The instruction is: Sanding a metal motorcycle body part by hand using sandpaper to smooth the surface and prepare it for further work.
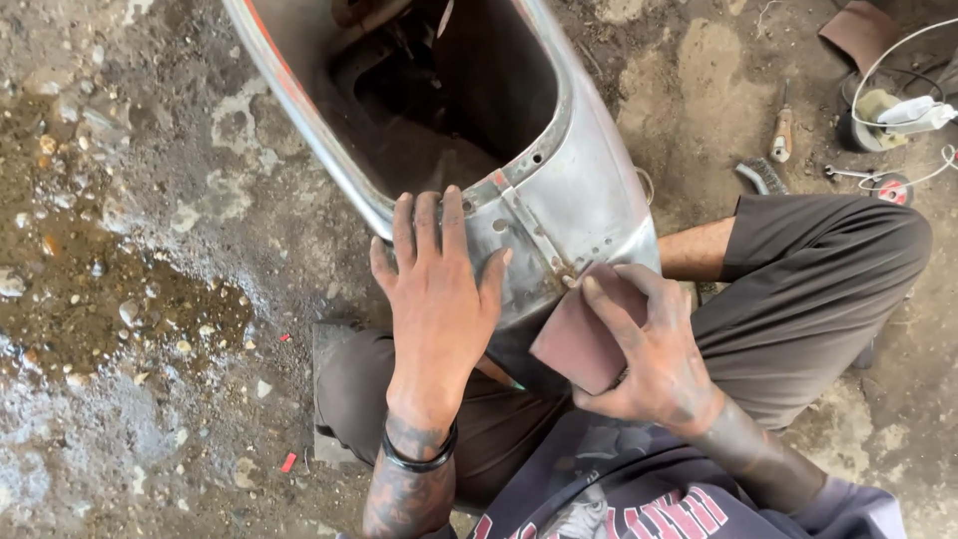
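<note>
**Hands on bare metal scooter shell, sandpaper under the right**

Scooter body shell point(559, 190): bare grey metal, hollow, runs from top centre of the frame down to centre. Its lower end rests against the person's lap. Orange-red stripe along the left rim. Small holes and a riveted seam near the lower end.

Left hand point(439, 299): centre of frame, flat on the shell's lower rim, palm down, fingers spread and pointing up-frame. Holds nothing, just presses on the metal. Black band on the wrist, forearm tattooed.

Right hand point(654, 349): just right of centre, dirty with dust. Fingers lie pressed over a piece of reddish-brown sandpaper point(579, 344), pinning it against the shell's lower right side. Thumb side is hidden, so how it clamps underneath cannot be told.

Sandpaper: folded flat piece, lower centre, touching the shell and under the right fingers, just beside the left hand.

Surroundings:
- Person sits on a flat block point(329, 399) at lower centre-left, knees bent, dark grey trousers point(818, 289).
- Ground is dirty concrete with a wet gravel patch point(110, 289) at left.
- Upper right: wire brush point(763, 177), wooden-handled tool point(781, 133), white cable point(898, 45) and a round power tool point(873, 110), all well apart from the hands.
</note>
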